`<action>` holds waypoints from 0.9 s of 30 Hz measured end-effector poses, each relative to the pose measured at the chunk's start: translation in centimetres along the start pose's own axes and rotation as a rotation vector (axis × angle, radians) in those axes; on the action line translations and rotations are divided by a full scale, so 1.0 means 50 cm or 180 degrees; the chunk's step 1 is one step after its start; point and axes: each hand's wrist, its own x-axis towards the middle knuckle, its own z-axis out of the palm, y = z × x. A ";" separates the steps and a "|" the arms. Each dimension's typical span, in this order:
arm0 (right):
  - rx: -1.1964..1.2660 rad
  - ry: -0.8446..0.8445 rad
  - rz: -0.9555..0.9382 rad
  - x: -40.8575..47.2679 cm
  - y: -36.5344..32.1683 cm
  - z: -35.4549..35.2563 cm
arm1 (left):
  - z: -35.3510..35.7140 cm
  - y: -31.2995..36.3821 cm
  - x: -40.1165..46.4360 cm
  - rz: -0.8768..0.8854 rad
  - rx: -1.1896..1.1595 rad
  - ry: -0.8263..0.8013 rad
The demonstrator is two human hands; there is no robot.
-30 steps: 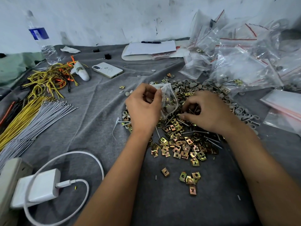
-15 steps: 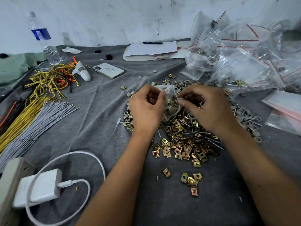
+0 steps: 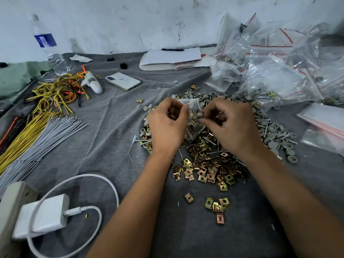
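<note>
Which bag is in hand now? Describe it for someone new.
On the grey cloth, find the central pile of brass clips. Just above it, the small clear bag is pinched between the left hand and the right hand. Unlike the heaped bags at right, it alone is held, with grey caps inside.

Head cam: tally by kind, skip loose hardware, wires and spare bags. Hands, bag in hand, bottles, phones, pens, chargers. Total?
Hands: 2 (left hand, right hand)
Small clear bag pinched between them: 1
Water bottle: 1
Phone: 1
Pen: 1
White charger: 1
Total: 7
</note>
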 end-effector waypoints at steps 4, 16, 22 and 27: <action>-0.0153 -0.0174 -0.0079 0.000 -0.003 0.004 | 0.001 0.001 -0.001 -0.0077 -0.0080 -0.0012; -0.0914 -0.0134 0.0498 0.007 0.032 -0.022 | 0.001 -0.003 0.000 -0.0258 -0.0309 0.0080; -0.1262 -0.1136 0.0734 0.003 0.025 -0.019 | -0.001 -0.002 0.001 -0.0287 -0.0292 0.0088; -0.1248 -0.1019 0.0778 0.004 0.023 -0.017 | -0.002 0.000 0.000 -0.0289 -0.0299 0.0092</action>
